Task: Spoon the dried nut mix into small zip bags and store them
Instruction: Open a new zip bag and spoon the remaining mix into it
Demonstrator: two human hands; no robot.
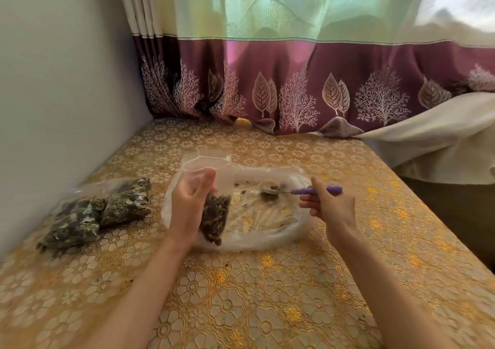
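My left hand grips a small clear zip bag upright, its lower half full of dark nut mix and its mouth open at the top. My right hand pinches the purple handle of a metal spoon. The spoon's bowl carries a little mix and hovers over a large, nearly empty clear plastic bag lying flat on the table, with only crumbs left inside. Filled small zip bags of the dark mix lie in a pile to the left.
The table wears a yellow floral lace-pattern cover. A grey wall runs along its left side. A purple and cream curtain hangs at the back, touching the table's far edge. The table's right edge drops off near a white cloth.
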